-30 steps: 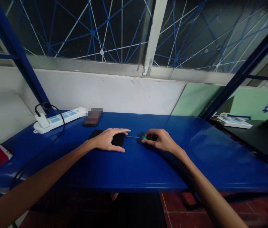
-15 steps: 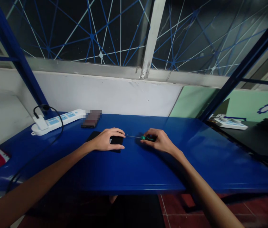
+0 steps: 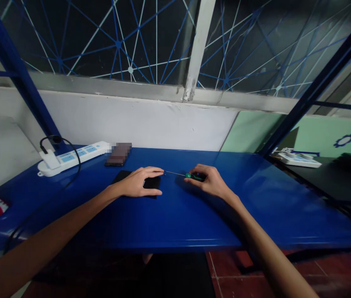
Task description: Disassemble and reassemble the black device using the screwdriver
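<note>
My right hand (image 3: 206, 179) is closed around the green and black handle of a screwdriver (image 3: 188, 175). Its thin metal shaft points left, the end close to the fingertips of my left hand (image 3: 138, 182). That hand lies over a flat black object (image 3: 152, 183), its fingers stretched out and the thumb apart from them. Part of the black object shows between thumb and fingers, with a small grey patch by the palm; the rest is covered. A tiny speck (image 3: 165, 174) is beside the left fingertips, too small to name.
Both hands are over a blue table (image 3: 175, 223). At the back left are a phone (image 3: 118, 155), partly pixelated, and a white power strip (image 3: 76, 158) with a black cable (image 3: 77, 165). Blue metal posts (image 3: 293, 111) rise at both sides. A white device (image 3: 299, 159) lies beyond the right post.
The screwdriver's shaft has tilted, its left end now higher in view, near the left fingertips. My left hand stays over the black object. The whole view has shifted slightly.
</note>
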The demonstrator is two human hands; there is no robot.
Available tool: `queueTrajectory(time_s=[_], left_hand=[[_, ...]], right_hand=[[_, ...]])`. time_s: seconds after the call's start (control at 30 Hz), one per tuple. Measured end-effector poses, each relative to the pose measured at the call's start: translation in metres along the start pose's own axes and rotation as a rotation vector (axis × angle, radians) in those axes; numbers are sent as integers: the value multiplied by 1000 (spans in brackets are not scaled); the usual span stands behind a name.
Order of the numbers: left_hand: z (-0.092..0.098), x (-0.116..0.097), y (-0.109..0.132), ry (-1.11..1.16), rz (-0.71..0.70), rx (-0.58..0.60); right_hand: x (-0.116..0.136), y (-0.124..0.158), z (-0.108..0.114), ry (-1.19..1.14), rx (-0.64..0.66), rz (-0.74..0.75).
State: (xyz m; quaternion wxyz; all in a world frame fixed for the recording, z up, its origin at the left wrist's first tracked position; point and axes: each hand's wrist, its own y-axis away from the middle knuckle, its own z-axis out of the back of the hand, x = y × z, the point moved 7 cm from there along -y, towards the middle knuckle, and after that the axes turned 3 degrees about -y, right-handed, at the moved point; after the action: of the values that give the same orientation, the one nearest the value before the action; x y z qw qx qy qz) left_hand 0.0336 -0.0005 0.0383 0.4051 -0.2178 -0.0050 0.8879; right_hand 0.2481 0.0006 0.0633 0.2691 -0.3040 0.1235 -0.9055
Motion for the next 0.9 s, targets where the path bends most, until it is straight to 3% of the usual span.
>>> queueTrajectory(time_s=[0.3,0.5,0.67,0.9], left_hand=[[5,6,1,37,37,-39],[10,8,6,-2,15,122],[13,9,5,-2,-37,78],[11,10,3,-9,-42,64]], right_hand=[[-3,0,3,-65,-2,-50],[-2,6,-12,-335,239,-133],[4,10,-27,-432,404,-139],[8,11,-35,-418,454,-120]])
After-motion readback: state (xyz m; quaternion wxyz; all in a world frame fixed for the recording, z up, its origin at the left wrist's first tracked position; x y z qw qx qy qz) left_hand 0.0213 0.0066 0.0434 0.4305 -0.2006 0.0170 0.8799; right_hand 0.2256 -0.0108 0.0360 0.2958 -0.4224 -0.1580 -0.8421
